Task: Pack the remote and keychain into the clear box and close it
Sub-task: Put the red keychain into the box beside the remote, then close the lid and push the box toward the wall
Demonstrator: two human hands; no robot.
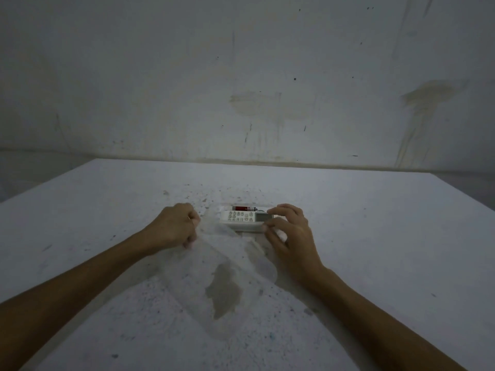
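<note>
A white remote (pixel 245 219) with grey buttons lies flat inside the clear box (pixel 214 226) in the middle of the table. Just behind the remote sits a red and dark keychain (pixel 245 208), also within the box's outline. The box's clear lid (pixel 222 263) slants from the box toward me, tilted and blurred. My left hand (pixel 176 226) is closed on the lid's left edge. My right hand (pixel 288 234) rests at the remote's right end, thumb and fingers pinching it.
The white table (pixel 375 236) is speckled and stained, with a greyish patch (pixel 225 290) near me. Its far edge meets a marked white wall (pixel 241 89). Both forearms reach in from the bottom corners.
</note>
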